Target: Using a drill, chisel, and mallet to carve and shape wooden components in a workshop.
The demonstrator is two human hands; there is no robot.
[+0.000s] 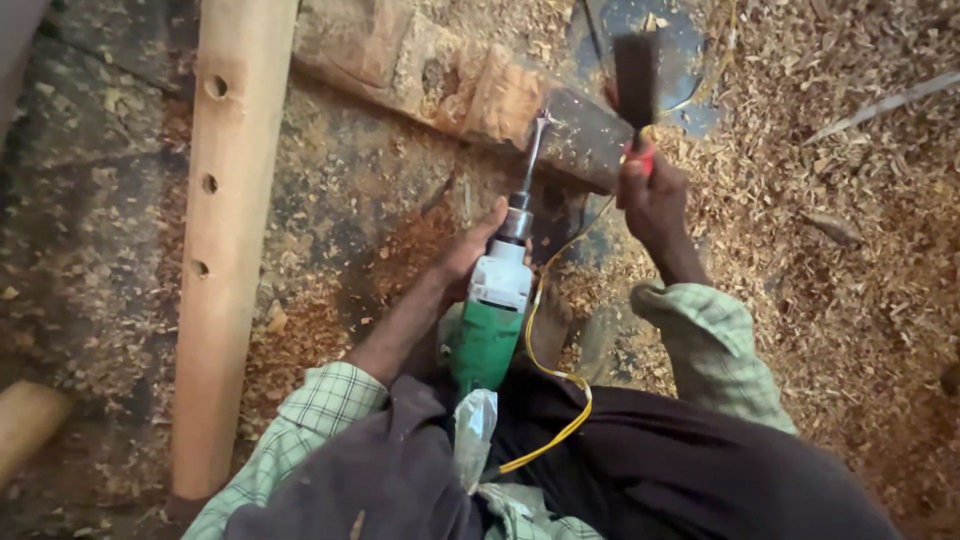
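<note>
A green and white electric drill (pixel 492 310) lies along my lap, its chuck pointing away from me. A metal chuck key or bit (pixel 533 150) sticks out of the chuck toward a dark wooden block (pixel 585 135). My left hand (pixel 470 250) grips the drill near its front end. My right hand (pixel 652 195) is raised and holds a tool with a red handle and a dark flat head (pixel 636 75), blurred, above the block. A yellow cord (pixel 550 365) loops from the drill across my lap.
A long pale wooden post (pixel 225 240) with three drilled holes lies at the left. Rough carved timber (pixel 420 60) runs across the top. Sawdust and shavings (pixel 850 250) cover the ground at the right. Another pale round piece (pixel 25 425) shows at the lower left.
</note>
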